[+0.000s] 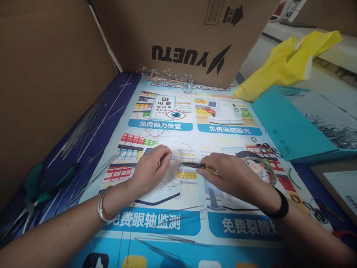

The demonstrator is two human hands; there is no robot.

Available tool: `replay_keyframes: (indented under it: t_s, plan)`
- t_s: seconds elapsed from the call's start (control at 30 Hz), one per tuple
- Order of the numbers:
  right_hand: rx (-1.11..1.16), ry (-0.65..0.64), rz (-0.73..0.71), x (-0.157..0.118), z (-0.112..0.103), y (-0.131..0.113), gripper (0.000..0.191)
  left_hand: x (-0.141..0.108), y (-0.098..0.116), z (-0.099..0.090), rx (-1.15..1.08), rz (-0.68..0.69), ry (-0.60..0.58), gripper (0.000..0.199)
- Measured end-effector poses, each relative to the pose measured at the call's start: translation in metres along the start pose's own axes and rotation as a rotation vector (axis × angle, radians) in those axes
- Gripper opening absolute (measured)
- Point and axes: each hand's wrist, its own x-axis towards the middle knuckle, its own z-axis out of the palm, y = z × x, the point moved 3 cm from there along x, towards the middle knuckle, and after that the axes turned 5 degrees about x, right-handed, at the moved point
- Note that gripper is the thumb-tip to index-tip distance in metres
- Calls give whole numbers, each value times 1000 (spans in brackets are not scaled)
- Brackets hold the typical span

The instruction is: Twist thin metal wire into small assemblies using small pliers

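Note:
In the middle of the head view, my left hand pinches a thin, bent wire between thumb and fingertips. Loops of that wire hang below the fingers over the printed poster. My right hand is closed around slim pliers with dark jaws and some yellow on the handle. The jaws point left and reach the wire close to my left fingertips; whether they clamp it is too small to tell. Another tangle of looped wire lies just beyond my left hand.
Straight wires lie in front, with more at the left. Green-handled pliers rest far left. Black rings and a tape roll sit right, near a turquoise box and yellow bag. Cardboard walls the back.

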Motion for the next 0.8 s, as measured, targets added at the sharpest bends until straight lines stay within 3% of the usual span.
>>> replay_keyframes:
  t_s: [0.37,0.8]
  plan:
    - [-30,17,-41,1,4,0,24,0,2,1,-39,-19,-35,10]
    - [-117,93,-36,2,-2,-2,25,-1,0,5,-216,-173,-81,11]
